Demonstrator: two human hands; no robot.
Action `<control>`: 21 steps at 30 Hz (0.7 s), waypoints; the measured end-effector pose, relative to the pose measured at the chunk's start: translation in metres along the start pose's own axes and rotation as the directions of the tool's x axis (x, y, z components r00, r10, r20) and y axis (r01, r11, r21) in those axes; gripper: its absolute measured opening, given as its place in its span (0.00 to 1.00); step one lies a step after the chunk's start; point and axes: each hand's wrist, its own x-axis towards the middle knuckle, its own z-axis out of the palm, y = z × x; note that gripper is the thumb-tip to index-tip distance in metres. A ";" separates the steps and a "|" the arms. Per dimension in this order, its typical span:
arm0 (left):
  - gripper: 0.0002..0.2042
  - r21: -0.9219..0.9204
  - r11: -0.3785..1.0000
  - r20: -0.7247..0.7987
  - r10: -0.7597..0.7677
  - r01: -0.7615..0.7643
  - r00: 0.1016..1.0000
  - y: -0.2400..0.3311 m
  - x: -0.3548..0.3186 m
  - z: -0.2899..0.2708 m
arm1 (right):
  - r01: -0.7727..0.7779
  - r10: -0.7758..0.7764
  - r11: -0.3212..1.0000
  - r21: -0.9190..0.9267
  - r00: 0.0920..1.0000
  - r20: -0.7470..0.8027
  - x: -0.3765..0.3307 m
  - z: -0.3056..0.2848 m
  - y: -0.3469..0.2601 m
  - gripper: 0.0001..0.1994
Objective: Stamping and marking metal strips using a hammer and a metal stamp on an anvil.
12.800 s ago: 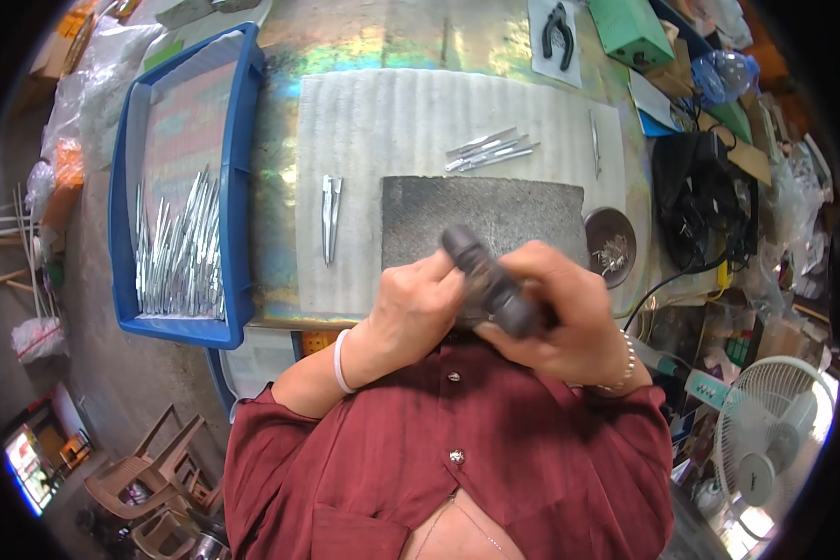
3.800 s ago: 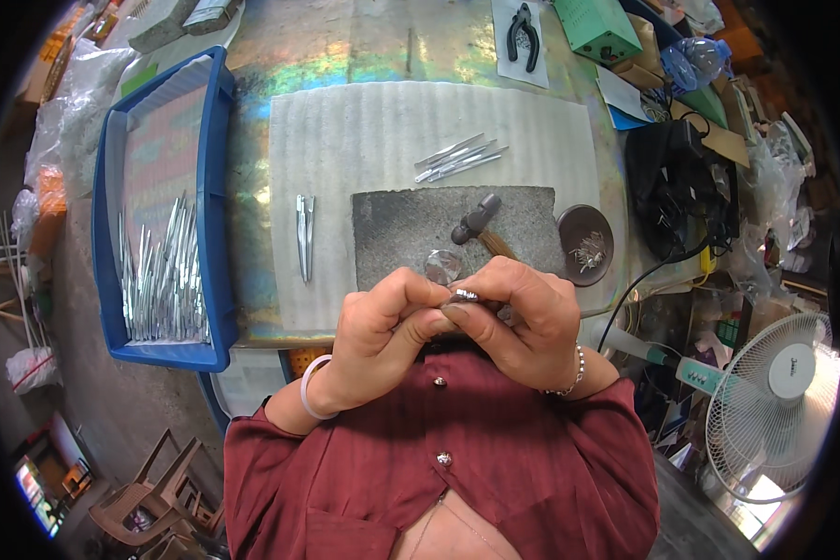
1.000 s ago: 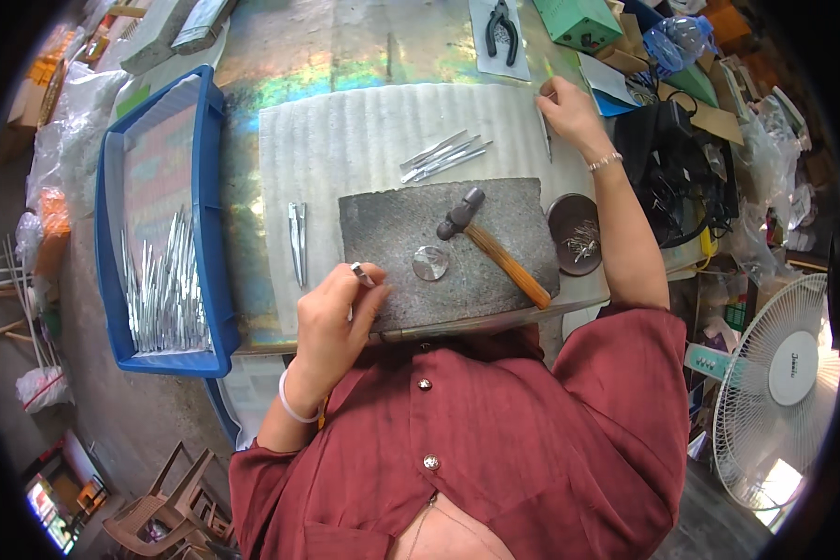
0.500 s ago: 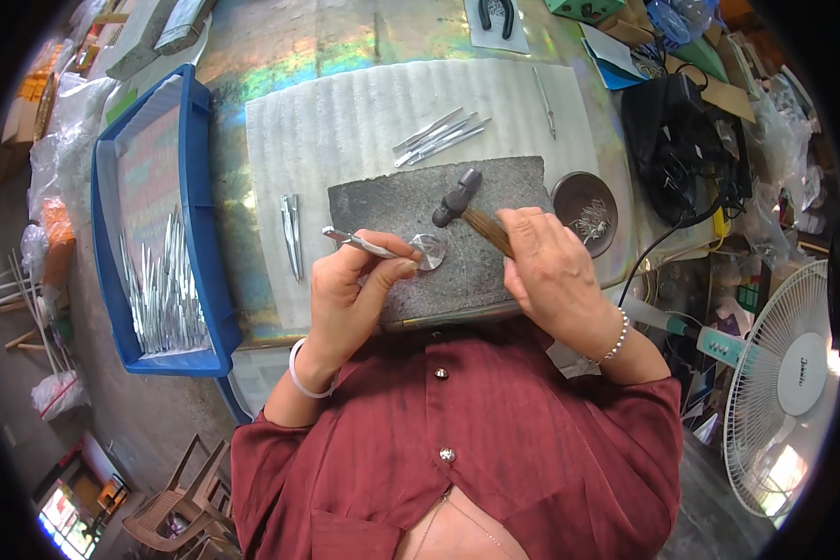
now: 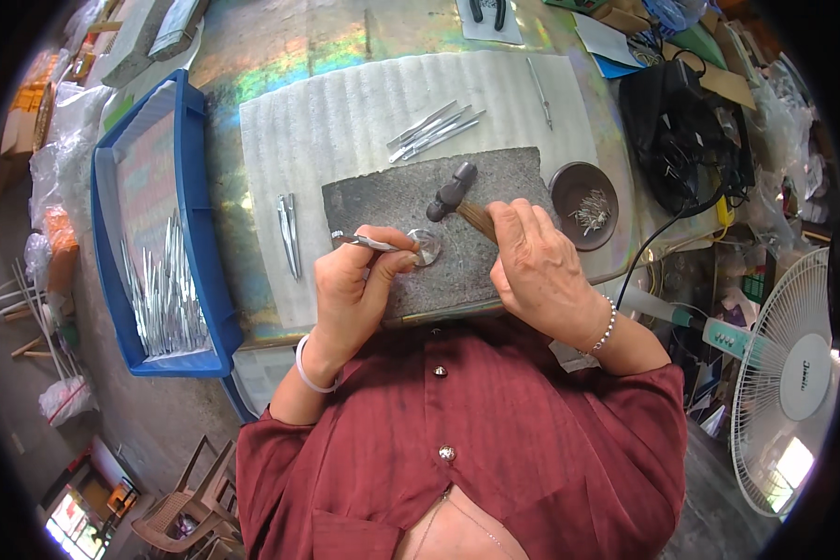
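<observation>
While left fingers pinch a metal piece crosswise, right fingers clasp a hammer.

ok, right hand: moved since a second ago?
Yes, toward the person's body: against the white foam sheet, the right hand has come from its far right corner to the hammer's handle.

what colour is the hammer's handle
Brown: the hammer's handle shows best in the head view, partly covered by the right hand.
</observation>
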 end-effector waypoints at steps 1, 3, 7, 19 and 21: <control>0.03 0.000 1.000 0.002 -0.002 0.002 1.000 0.000 0.000 0.000 | -0.002 0.002 1.000 0.001 1.000 0.001 0.000 -0.001 0.000 0.27; 0.03 0.031 0.999 -0.007 0.027 -0.027 1.000 -0.002 0.000 0.001 | -0.001 0.001 1.000 0.014 1.000 -0.005 0.000 -0.001 0.000 0.27; 0.02 0.081 0.995 -0.007 0.052 -0.051 0.999 -0.001 0.001 0.001 | -0.012 0.013 0.996 0.090 1.000 -0.013 0.000 -0.003 0.002 0.26; 0.14 0.506 0.792 0.187 0.285 -0.341 0.940 0.002 -0.007 0.006 | 0.217 -0.130 0.616 0.758 0.976 -0.174 0.022 -0.036 -0.027 0.12; 0.15 0.416 0.811 0.223 0.349 -0.412 0.910 0.002 -0.005 0.005 | 0.303 -0.219 0.600 0.740 0.952 -0.212 0.029 -0.036 -0.031 0.11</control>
